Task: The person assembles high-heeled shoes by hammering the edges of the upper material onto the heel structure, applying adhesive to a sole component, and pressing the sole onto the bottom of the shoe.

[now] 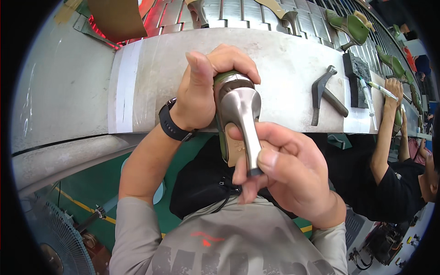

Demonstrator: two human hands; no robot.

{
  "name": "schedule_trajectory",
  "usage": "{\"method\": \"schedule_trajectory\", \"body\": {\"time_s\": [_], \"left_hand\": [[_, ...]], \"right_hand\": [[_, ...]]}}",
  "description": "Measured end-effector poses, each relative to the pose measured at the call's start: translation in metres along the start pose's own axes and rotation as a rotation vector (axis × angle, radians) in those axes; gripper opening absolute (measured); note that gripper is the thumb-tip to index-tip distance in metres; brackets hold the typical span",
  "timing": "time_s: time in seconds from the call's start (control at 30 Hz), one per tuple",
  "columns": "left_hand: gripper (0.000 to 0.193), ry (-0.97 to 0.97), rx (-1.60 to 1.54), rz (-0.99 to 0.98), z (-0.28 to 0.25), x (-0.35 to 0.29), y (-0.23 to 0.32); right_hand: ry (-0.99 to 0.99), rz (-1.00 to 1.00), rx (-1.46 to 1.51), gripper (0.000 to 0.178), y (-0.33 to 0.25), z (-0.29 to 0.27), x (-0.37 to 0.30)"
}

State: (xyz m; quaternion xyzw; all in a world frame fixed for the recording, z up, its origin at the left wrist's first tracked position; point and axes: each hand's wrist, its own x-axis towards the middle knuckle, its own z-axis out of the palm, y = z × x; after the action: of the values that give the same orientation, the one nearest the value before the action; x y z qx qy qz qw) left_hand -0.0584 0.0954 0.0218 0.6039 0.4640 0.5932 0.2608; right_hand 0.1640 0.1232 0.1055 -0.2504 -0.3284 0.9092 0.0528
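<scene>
Fingers of the left hand (199,89) are curled over the back of a green shoe (238,103), palm along its side, with the thumb raised clear of it. Those of the right hand (300,172) are clamped on its silver heel (250,135), thumb on one side near the dark tip (255,172). Held sole up, the shoe is over the near edge of the tabletop (284,59), its beige sole (234,153) partly hidden behind the heel. Toward the tabletop's right end lies a dark hammer (324,91), apart from both hands. Just beyond it is a black block (357,73), with two syringes (366,98) beside and partly over it. Past the far edge, more shoes stand on a slatted metal conveyor (233,11); at right, a co-worker's hand (393,89) is near the syringes.
</scene>
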Motion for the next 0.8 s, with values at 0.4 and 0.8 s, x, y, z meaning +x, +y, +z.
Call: {"method": "schedule_trajectory", "body": {"time_s": [0.4, 0.8], "left_hand": [[0.117, -0.048, 0.105, -0.036, -0.006, 0.0, 0.007], [0.052, -0.082, 0.059, -0.09, -0.017, 0.026, 0.0]], "right_hand": [[0.046, 0.018, -0.06, 0.036, 0.002, 0.0, 0.016], [0.117, -0.126, -0.384, 0.035, -0.022, -0.003, 0.048]]}}
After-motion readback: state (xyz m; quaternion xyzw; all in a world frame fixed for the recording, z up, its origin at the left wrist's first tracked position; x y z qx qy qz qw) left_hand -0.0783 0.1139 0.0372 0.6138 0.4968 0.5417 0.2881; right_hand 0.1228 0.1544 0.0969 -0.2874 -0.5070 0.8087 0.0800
